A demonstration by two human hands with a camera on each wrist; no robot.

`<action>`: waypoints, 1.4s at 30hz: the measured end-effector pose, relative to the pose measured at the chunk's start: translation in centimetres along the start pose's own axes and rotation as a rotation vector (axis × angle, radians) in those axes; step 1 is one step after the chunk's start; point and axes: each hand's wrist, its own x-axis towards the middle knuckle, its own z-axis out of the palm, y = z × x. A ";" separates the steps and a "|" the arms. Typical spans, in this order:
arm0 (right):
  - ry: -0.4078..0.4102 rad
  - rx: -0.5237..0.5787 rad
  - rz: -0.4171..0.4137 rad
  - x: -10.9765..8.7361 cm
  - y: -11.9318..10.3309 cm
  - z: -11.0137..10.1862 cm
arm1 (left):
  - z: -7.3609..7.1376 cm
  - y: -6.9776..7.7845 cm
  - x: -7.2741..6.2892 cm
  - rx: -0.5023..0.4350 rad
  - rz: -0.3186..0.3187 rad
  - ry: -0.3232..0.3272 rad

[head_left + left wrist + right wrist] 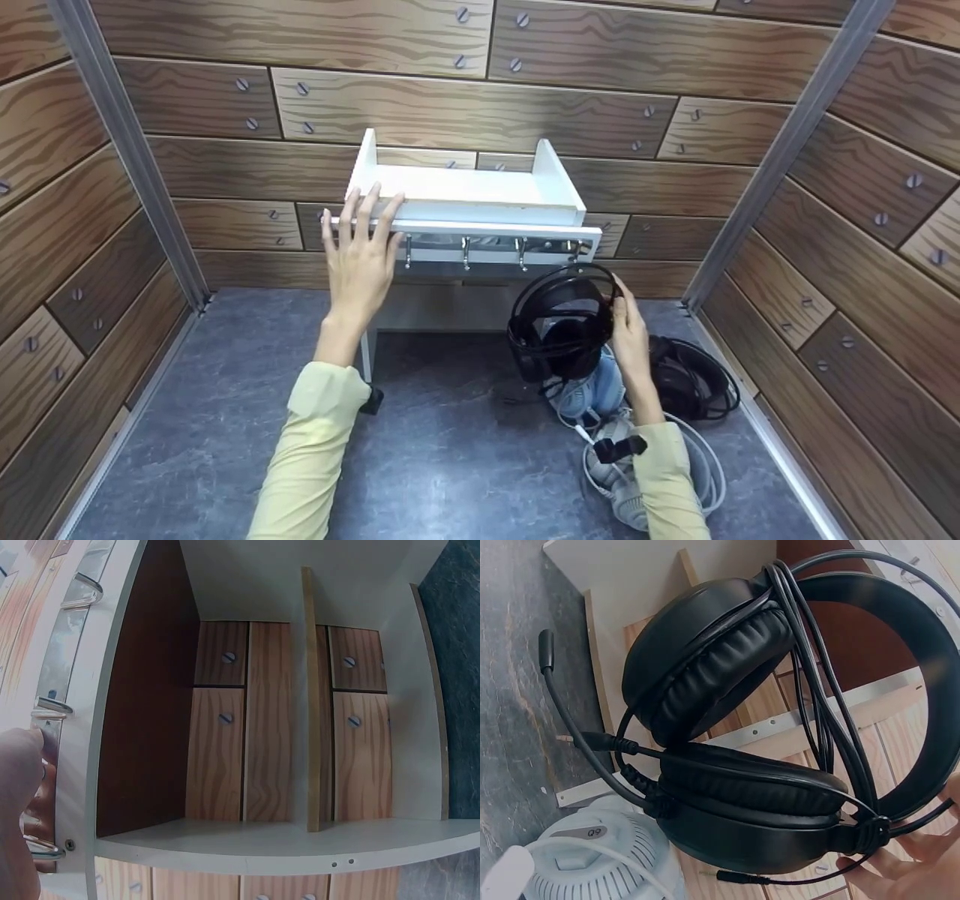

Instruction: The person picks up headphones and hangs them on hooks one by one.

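Observation:
A white shelf unit [465, 214] with a row of metal hooks [466, 253] on its front rail stands by the back wall. My left hand [358, 259] rests on the left end of that rail, fingers straight and spread over the top edge. In my right hand [631, 337] I hold a black headset [742, 829] by its headband, just below and in front of the rightmost hook. The headset hangs tilted, with its cable bundled by the band and its microphone boom [568, 716] sticking out, as the right wrist view shows.
Below the held headset lies a light blue headset [600, 386]. A white-grey headset [630, 506] with looped cable is nearer, partly under my right forearm. Another black headset [694, 379] lies by the right wall. Wood-patterned walls enclose the grey floor [442, 465].

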 end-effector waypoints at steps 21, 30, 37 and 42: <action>0.162 -0.054 -0.026 -1.0 -1.7 -1.1 | -0.1 0.1 0.0 0.006 0.000 -0.001; 0.210 0.022 -0.122 -1.4 -2.2 -1.7 | -0.2 0.0 0.0 0.004 -0.004 -0.009; 0.257 -0.099 -0.194 -2.4 -2.4 -3.1 | -0.1 0.0 -0.1 -0.003 0.001 -0.015; 0.239 -0.149 -0.248 -3.3 -2.4 -4.5 | -0.1 0.0 -0.1 -0.002 0.002 -0.017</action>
